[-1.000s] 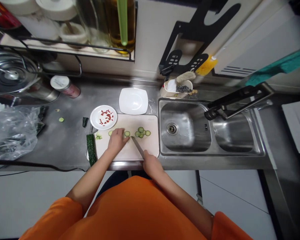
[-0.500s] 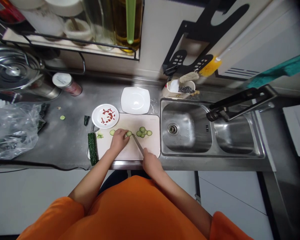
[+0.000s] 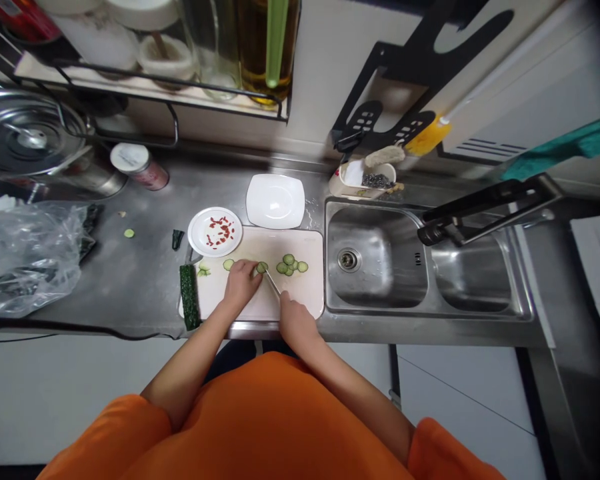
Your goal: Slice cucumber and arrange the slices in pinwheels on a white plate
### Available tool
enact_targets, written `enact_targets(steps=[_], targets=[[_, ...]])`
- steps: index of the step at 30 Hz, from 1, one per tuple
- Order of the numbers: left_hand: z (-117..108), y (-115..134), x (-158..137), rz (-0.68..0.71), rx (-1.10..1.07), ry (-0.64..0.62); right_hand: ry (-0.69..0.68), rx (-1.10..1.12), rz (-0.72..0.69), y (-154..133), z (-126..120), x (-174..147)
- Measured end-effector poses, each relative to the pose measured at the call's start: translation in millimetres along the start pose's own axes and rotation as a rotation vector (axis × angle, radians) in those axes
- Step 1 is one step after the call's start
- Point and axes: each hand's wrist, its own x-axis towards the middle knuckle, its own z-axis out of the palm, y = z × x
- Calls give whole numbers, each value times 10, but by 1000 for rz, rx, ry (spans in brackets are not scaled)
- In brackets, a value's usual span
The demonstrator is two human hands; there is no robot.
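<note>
Over the middle of the white cutting board (image 3: 300,293), my left hand (image 3: 242,283) is closed on a cucumber slice (image 3: 263,267) at its fingertips. My right hand (image 3: 298,321) grips a knife (image 3: 273,283), whose tip is at that slice. Several cut cucumber slices (image 3: 290,264) lie in a cluster to the right of the blade. Another slice (image 3: 229,265) and some peel bits (image 3: 203,269) are left of my left hand. A dark green length of cucumber (image 3: 189,297) lies across the board's left edge.
Behind the board stand a round plate with red pieces (image 3: 195,233) and a white squarish plate (image 3: 275,200). The double sink (image 3: 380,267) adjoins on the right. A plastic bag (image 3: 35,260), a lidded can (image 3: 139,165) and a steel pot (image 3: 25,133) are at left.
The knife in my right hand has turned more upright, and that hand has shifted slightly left. My left hand stays at the slice. The whole view has moved a little.
</note>
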Motion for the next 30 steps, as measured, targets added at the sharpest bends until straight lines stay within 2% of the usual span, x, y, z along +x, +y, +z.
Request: enact_targets(steps=[7, 18, 26, 30], targets=[[8, -1, -2, 1, -10, 17, -25, 29, 16, -43, -31, 1], [27, 9, 15, -12, -11, 14, -27, 68, -41, -33, -4, 53], [24, 38, 49, -65, -49, 33, -91, 26, -10, 99, 26, -164], [-32, 107, 51, -113, -85, -5, -134, 22, 22, 172, 51, -226]])
